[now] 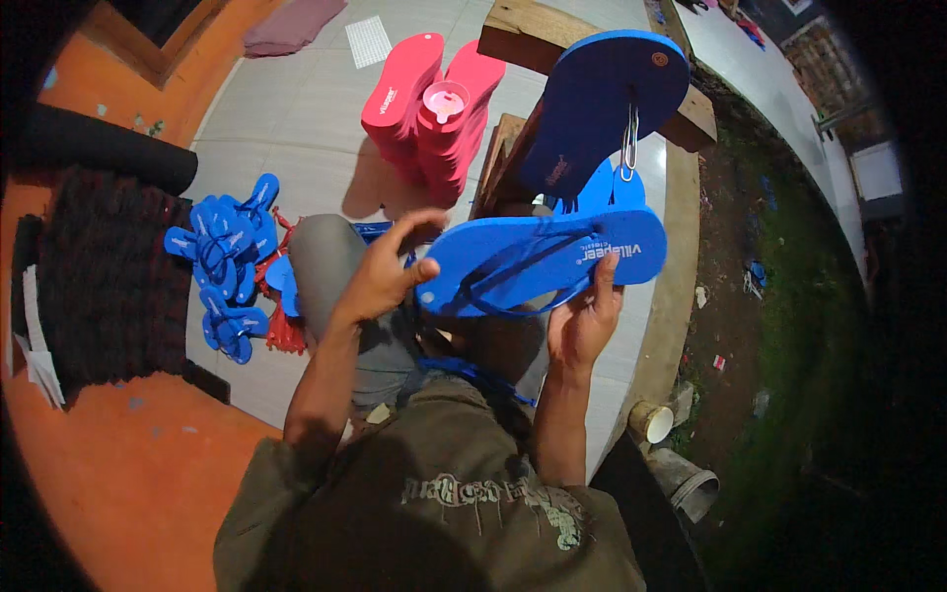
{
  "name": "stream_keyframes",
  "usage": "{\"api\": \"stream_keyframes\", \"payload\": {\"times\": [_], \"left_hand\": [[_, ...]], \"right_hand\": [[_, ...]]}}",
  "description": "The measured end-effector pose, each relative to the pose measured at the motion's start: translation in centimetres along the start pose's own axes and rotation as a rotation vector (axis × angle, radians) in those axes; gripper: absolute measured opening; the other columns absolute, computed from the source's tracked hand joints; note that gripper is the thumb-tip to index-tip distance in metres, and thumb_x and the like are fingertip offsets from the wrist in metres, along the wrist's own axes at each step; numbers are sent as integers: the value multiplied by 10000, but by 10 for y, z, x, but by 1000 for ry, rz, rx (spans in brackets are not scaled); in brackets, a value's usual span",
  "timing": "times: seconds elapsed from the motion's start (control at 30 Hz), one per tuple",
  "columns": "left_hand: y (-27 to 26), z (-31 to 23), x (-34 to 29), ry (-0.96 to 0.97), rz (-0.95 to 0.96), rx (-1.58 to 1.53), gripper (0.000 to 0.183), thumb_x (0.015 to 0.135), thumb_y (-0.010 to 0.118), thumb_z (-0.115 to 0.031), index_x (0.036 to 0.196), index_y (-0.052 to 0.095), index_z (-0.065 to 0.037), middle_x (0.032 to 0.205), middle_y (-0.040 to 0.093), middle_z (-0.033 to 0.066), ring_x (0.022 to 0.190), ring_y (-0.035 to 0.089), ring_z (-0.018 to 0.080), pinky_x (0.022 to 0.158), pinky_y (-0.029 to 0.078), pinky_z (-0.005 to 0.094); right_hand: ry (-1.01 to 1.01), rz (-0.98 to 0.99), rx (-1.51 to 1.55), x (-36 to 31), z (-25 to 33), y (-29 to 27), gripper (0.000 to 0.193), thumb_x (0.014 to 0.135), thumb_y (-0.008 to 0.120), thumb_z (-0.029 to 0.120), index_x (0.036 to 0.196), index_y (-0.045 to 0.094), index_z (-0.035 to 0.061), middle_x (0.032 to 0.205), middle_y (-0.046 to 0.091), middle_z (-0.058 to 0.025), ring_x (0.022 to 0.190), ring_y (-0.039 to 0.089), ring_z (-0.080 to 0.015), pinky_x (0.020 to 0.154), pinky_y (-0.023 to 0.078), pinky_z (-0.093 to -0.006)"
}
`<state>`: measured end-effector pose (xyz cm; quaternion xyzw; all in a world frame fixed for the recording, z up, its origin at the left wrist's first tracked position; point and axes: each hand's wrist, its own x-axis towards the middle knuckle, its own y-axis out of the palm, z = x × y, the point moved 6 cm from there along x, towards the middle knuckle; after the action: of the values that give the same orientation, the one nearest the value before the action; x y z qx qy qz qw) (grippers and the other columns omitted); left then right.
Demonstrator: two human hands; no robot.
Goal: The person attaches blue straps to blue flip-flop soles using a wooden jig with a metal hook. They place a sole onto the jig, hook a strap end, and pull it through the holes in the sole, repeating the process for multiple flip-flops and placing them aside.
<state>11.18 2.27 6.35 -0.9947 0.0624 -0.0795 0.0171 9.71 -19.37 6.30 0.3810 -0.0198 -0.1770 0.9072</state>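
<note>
A blue flip-flop point(541, 259) with blue straps lies crosswise before me, held up between both hands. At its left end, my left hand point(387, 271) is closed, thumb on the upper face and fingers curled over the far edge. My right hand point(587, 321) grips the near edge toward the printed end, its thumb pressed on the top and its other fingers hidden underneath. Just beyond stands a dark blue sole point(607, 104) on a wooden stand point(533, 35), and a metal wire hook point(629, 143) sticks out of it.
Tall stacks of pink soles point(404, 89) stand at the back, with a pink cup point(446, 103) on them. Strapped blue flip-flops point(222, 242) are piled left beside red straps point(286, 326). Blue straps point(469, 375) lie on my lap. A ledge edge point(676, 266) runs along the right.
</note>
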Motion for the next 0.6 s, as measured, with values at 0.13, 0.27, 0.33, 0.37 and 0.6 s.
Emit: {"api": "stream_keyframes", "payload": {"times": [0.13,0.27,0.33,0.37,0.6], "left_hand": [[-17,45,-54,-362,-6,-47,491,776,628,-386,1064,549,4,917,601,72,830,556,137,778,436,268],[-83,33,-72,-451,-234,106,439,761,651,-324,1045,565,0,907,607,77,802,561,146,728,451,284],[-102,15,-62,-364,-209,397,437,744,661,-296,1040,562,10,910,611,114,799,577,182,718,453,305],[-110,7,-56,-328,-187,540,440,735,662,-286,1042,559,12,916,611,137,802,585,208,723,452,319],[-67,49,-6,-427,174,841,409,735,641,-254,1043,554,1,996,579,217,935,553,363,797,432,400]], "right_hand": [[287,47,11,-12,-53,-27,361,864,533,269,1155,453,72,1001,549,-53,939,525,-154,824,435,-316],[-267,954,-1481,-88,-67,-36,311,759,601,207,1035,536,79,938,574,-94,949,522,-263,857,384,-397],[-376,1193,-1737,-130,-91,-92,355,676,649,209,1005,585,90,948,580,-77,915,519,-256,782,386,-382],[-359,1190,-1814,-132,-89,-94,329,669,647,199,977,599,93,931,585,-72,921,516,-247,783,384,-382],[-49,1051,-1822,-115,-75,-74,156,707,625,167,836,650,83,787,614,-80,843,555,-215,669,432,-346]]}}
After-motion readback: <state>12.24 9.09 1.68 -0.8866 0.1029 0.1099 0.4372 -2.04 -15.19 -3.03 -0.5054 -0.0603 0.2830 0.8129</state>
